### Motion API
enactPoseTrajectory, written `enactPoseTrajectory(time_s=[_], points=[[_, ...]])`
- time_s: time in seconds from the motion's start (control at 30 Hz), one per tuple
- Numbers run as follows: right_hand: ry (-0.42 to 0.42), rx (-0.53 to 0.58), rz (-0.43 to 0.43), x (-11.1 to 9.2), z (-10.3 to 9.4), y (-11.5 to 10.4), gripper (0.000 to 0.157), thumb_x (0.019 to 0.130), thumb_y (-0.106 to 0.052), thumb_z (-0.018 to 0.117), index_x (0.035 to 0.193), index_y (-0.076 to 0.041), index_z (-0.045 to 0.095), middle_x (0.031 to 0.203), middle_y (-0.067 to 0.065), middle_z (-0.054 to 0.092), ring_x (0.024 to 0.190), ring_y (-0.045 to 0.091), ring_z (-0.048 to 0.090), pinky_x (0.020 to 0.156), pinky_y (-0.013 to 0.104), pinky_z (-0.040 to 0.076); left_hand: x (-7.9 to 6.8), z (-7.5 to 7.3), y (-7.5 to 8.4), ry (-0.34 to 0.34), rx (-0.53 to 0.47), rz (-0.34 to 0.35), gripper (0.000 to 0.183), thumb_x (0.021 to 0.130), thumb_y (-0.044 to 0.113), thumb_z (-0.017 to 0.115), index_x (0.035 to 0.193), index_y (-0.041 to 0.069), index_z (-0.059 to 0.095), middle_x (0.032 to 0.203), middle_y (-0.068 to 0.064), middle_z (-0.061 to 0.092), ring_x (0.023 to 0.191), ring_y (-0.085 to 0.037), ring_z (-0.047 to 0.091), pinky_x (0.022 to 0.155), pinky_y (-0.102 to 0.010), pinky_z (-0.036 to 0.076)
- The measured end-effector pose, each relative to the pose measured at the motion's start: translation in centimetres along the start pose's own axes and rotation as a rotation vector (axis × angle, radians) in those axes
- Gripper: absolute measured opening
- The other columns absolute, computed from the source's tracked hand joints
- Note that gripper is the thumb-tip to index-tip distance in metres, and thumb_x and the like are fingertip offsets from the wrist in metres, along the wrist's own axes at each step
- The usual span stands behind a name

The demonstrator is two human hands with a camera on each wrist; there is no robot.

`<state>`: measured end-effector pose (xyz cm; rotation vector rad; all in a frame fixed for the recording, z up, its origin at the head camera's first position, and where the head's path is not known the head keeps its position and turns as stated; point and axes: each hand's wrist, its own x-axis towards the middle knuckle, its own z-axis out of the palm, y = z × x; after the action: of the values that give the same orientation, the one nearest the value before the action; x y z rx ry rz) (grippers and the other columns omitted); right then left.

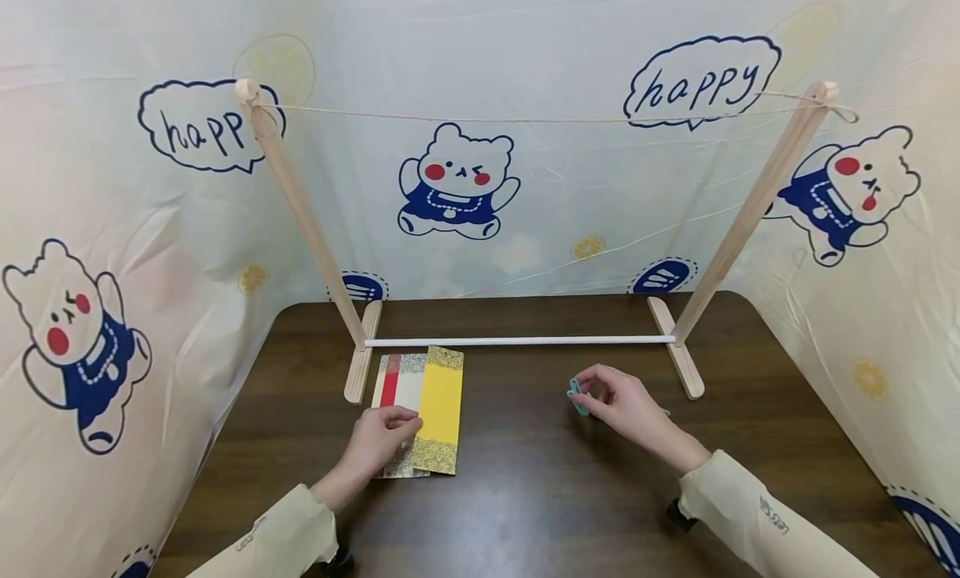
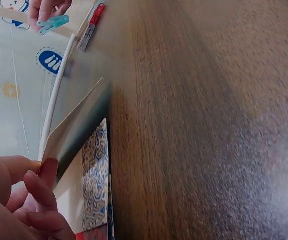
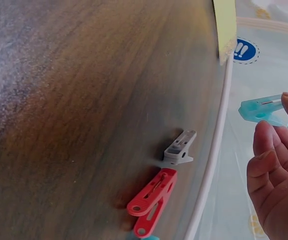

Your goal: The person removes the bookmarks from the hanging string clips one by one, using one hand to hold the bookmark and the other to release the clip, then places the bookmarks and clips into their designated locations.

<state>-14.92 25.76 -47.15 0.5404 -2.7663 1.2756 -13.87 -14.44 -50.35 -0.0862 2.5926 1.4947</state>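
My left hand [image 1: 381, 443] pinches the left edge of a yellow card [image 1: 442, 407] with patterned bands at its ends. In the left wrist view the card stands tilted up from the patterned cards [image 2: 95, 175] beneath it. Those lower cards, white with a red one [image 1: 391, 381], lie partly covered by the yellow card and by my fingers. Over the table to the right, my right hand [image 1: 622, 407] holds a teal clothespin [image 1: 577, 396] between thumb and fingertips, as the right wrist view also shows the clothespin [image 3: 261, 108].
A red clothespin [image 3: 153, 200] and a grey clothespin [image 3: 180, 148] lie on the brown table [image 1: 517, 495]. Behind them stands a wooden frame with a left post [image 1: 303, 211], a right post [image 1: 753, 211], a white bottom rod [image 1: 517, 341] and a thin string [image 1: 450, 117] stretched across the top.
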Motion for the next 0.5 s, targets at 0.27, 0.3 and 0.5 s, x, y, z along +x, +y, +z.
enactPoseTrajectory(time_s=[0.27, 0.3, 0.5], points=[[0.008, -0.007, -0.023, -0.11, 0.39, 0.24, 0.017, 0.093, -0.016, 0.080, 0.107, -0.011, 0.071, 0.092, -0.006, 0.068, 0.061, 0.006, 0.055, 0.053, 0.024, 0.048, -0.27, -0.55, -0.36, 0.008, 0.009, -0.018, 0.016, 0.092, 0.012, 0.079, 0.101, -0.002, 0.078, 0.087, -0.011, 0.079, 0.071, -0.015, 0.065, 0.061, -0.026, 0.049], [0.010, -0.008, -0.024, -0.11, 0.40, 0.24, 0.016, 0.093, -0.016, 0.080, 0.107, -0.012, 0.071, 0.091, -0.006, 0.068, 0.061, 0.006, 0.054, 0.053, 0.024, 0.048, -0.30, -0.57, -0.37, 0.008, 0.016, -0.020, 0.015, 0.092, 0.012, 0.079, 0.100, -0.001, 0.078, 0.086, -0.010, 0.079, 0.070, -0.014, 0.065, 0.060, -0.026, 0.049], [-0.002, -0.004, -0.026, -0.12, 0.39, 0.19, 0.016, 0.094, -0.016, 0.080, 0.107, -0.012, 0.071, 0.091, -0.006, 0.067, 0.061, 0.006, 0.054, 0.053, 0.024, 0.047, -0.44, -0.66, -0.51, 0.020, 0.056, -0.027, 0.013, 0.092, 0.012, 0.078, 0.097, -0.001, 0.077, 0.085, -0.010, 0.078, 0.072, -0.013, 0.066, 0.062, -0.027, 0.049]])
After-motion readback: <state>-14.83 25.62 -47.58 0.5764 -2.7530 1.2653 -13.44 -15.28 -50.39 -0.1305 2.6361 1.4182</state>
